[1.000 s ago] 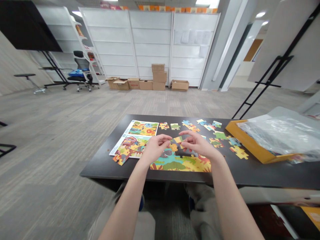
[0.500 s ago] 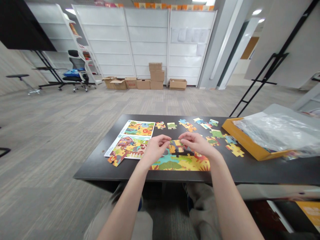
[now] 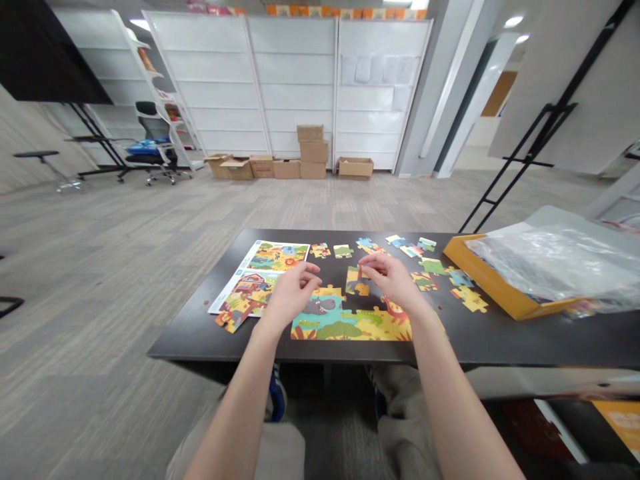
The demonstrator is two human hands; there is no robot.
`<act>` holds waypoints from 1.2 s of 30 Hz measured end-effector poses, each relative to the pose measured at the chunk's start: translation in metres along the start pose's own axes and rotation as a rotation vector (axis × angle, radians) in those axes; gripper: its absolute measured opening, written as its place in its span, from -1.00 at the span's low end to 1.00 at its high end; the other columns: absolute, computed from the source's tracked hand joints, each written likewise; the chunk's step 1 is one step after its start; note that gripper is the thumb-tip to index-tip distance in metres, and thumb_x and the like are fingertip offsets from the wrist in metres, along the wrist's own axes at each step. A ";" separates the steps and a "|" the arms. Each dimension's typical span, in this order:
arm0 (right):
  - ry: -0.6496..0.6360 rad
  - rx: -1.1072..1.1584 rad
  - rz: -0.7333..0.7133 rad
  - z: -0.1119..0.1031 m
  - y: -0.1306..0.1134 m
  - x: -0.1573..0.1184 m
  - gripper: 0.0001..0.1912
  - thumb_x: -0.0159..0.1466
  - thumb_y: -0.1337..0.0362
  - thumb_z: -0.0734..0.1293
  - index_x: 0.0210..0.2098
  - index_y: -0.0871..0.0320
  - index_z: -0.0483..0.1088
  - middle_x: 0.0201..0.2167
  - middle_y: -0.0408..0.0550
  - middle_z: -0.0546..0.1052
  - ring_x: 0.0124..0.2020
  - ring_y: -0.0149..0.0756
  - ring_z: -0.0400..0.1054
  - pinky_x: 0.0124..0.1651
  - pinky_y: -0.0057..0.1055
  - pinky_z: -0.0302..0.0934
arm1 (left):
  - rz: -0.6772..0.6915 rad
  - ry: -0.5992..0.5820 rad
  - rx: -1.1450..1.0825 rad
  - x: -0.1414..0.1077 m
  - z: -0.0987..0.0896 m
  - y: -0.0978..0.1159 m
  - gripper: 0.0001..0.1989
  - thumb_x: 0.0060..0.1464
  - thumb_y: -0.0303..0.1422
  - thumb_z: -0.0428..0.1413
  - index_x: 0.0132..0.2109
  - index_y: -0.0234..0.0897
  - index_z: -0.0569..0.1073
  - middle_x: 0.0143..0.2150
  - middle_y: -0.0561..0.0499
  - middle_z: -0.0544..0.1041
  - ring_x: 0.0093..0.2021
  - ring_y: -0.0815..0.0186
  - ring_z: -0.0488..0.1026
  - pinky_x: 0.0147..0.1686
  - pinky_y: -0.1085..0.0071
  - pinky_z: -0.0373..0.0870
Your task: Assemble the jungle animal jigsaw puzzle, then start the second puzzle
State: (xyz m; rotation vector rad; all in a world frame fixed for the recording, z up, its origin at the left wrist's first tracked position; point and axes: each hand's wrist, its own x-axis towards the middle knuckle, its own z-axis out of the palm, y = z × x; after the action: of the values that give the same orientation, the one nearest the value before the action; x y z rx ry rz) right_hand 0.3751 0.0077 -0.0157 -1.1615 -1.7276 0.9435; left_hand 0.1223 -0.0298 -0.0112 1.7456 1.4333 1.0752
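Observation:
My right hand (image 3: 393,279) pinches the upper right edge of a jigsaw puzzle piece (image 3: 357,283) with a yellow and orange-brown picture. My left hand (image 3: 296,288) is open, its thumb and curved fingers apart with nothing between them, above the left end of the partly joined puzzle (image 3: 345,327). That puzzle shows a grey hippo, blue water, green bushes and a lion's face; my right wrist covers its right end. The held piece is above the puzzle's upper edge, apart from it.
Loose puzzle pieces (image 3: 433,267) are scattered along the back and right of the black table (image 3: 200,340). A picture sheet (image 3: 280,257) lies at left with joined pieces (image 3: 235,313) over its corner. At right stands a yellow box (image 3: 510,293) with clear plastic (image 3: 565,260).
My left hand has let go of the puzzle piece and moved left. My right hand keeps the piece, which is now turned and held slightly higher. More of the hippo shows.

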 end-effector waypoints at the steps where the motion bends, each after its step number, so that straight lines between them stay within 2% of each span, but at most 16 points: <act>1: -0.008 -0.026 -0.001 0.000 0.003 0.001 -0.80 0.29 0.12 0.34 -0.18 0.08 0.47 -0.31 -0.03 0.62 -0.24 -0.19 0.52 -0.04 -0.18 0.37 | 0.018 0.055 0.151 0.000 -0.005 -0.005 -0.89 0.15 -0.40 0.13 -0.15 -0.17 0.48 -0.31 -0.03 0.66 -0.23 0.15 0.64 -0.18 0.26 0.52; 3: -0.024 -0.076 0.003 0.000 0.007 0.001 -0.80 0.31 0.14 0.33 -0.17 0.09 0.49 -0.31 -0.02 0.62 -0.24 -0.19 0.52 -0.03 -0.17 0.38 | 0.007 0.116 0.413 -0.001 -0.012 -0.011 -0.88 0.18 -0.42 0.09 -0.16 -0.16 0.51 -0.25 -0.07 0.67 -0.18 0.07 0.63 -0.16 0.21 0.49; 5: -0.036 -0.118 0.005 0.002 0.008 0.002 -0.81 0.31 0.16 0.31 -0.17 0.10 0.51 -0.30 -0.02 0.63 -0.24 -0.19 0.52 -0.04 -0.17 0.38 | -0.019 0.119 0.560 -0.005 -0.016 -0.014 -0.84 0.21 -0.43 0.06 -0.15 -0.16 0.52 -0.20 -0.12 0.68 -0.13 0.01 0.62 -0.14 0.17 0.47; 9: -0.062 -0.158 0.021 0.007 0.004 0.002 -0.81 0.31 0.20 0.31 -0.18 0.10 0.53 -0.25 0.00 0.64 -0.22 -0.18 0.52 -0.06 -0.19 0.37 | -0.017 0.092 0.587 -0.010 -0.017 -0.017 -0.81 0.20 -0.46 0.05 -0.13 -0.18 0.53 -0.18 -0.13 0.68 -0.12 0.02 0.62 -0.12 0.19 0.47; 12: -0.060 -0.105 0.023 0.013 -0.001 0.003 -0.80 0.31 0.21 0.32 -0.14 0.10 0.54 -0.20 0.02 0.64 -0.17 -0.18 0.52 -0.01 -0.19 0.38 | 0.013 0.088 0.439 -0.008 -0.017 -0.019 -0.83 0.19 -0.46 0.05 -0.16 -0.19 0.53 -0.20 -0.10 0.67 -0.18 0.09 0.62 -0.11 0.21 0.48; 17: -0.102 0.018 -0.009 0.028 -0.009 0.006 -0.76 0.31 0.23 0.32 -0.08 0.12 0.52 -0.12 0.05 0.63 -0.12 -0.20 0.53 0.00 -0.20 0.41 | 0.028 0.010 0.012 -0.003 -0.010 -0.018 -0.92 0.14 -0.34 0.15 -0.21 -0.21 0.49 -0.24 -0.05 0.64 -0.21 0.20 0.61 -0.14 0.28 0.52; 21: -0.071 0.051 -0.079 0.041 -0.011 0.006 -0.81 0.30 0.24 0.33 -0.13 0.11 0.53 -0.16 0.00 0.64 -0.13 -0.23 0.54 0.03 -0.22 0.42 | -0.018 -0.113 -0.242 0.000 -0.002 -0.012 -0.80 0.05 -0.25 0.24 -0.28 -0.24 0.40 -0.36 0.03 0.57 -0.33 0.29 0.57 -0.27 0.38 0.49; 24: -0.047 0.058 -0.108 0.046 -0.010 0.006 -0.82 0.31 0.25 0.33 -0.12 0.10 0.51 -0.18 -0.02 0.63 -0.14 -0.25 0.54 0.01 -0.24 0.43 | -0.015 -0.155 -0.291 0.004 -0.002 -0.010 -0.74 0.00 -0.25 0.27 -0.33 -0.24 0.34 -0.43 0.10 0.50 -0.43 0.38 0.49 -0.38 0.46 0.40; 27: -0.004 0.044 -0.085 0.046 -0.009 0.006 -0.75 0.28 0.26 0.35 -0.04 0.10 0.46 -0.19 -0.01 0.61 -0.17 -0.25 0.54 -0.06 -0.27 0.45 | -0.005 -0.128 -0.222 0.011 -0.010 -0.017 -0.77 -0.03 -0.28 0.26 -0.36 -0.24 0.34 -0.45 0.11 0.47 -0.45 0.39 0.46 -0.39 0.46 0.38; 29: 0.011 -0.022 -0.066 0.043 -0.010 0.004 -0.73 0.27 0.26 0.36 -0.03 0.11 0.45 -0.18 0.00 0.60 -0.20 -0.26 0.53 -0.09 -0.27 0.44 | -0.004 -0.049 -0.093 0.017 -0.019 -0.026 -0.82 -0.03 -0.32 0.23 -0.37 -0.24 0.36 -0.45 0.11 0.46 -0.46 0.39 0.44 -0.40 0.46 0.37; 32: -0.072 -0.133 -0.048 0.040 -0.012 -0.002 -0.82 0.30 0.26 0.34 -0.11 0.12 0.48 -0.21 0.00 0.61 -0.23 -0.27 0.52 -0.10 -0.29 0.43 | -0.019 0.043 0.125 0.026 -0.030 -0.040 -0.89 0.00 -0.38 0.17 -0.38 -0.23 0.36 -0.45 0.09 0.48 -0.45 0.36 0.45 -0.40 0.44 0.38; 36: -0.199 -0.209 -0.043 0.040 -0.015 -0.009 -0.86 0.31 0.28 0.33 -0.16 0.12 0.51 -0.25 -0.04 0.63 -0.25 -0.28 0.53 -0.14 -0.34 0.40 | 0.002 0.026 0.357 0.032 -0.031 -0.046 -0.94 0.08 -0.43 0.12 -0.35 -0.23 0.37 -0.40 0.05 0.54 -0.39 0.31 0.51 -0.32 0.41 0.41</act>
State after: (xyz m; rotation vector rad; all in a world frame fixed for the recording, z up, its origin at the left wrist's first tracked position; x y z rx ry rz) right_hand 0.3356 -0.0101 -0.0196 -1.1892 -2.0427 0.8934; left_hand 0.0762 0.0106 -0.0303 1.9819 1.7223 0.8844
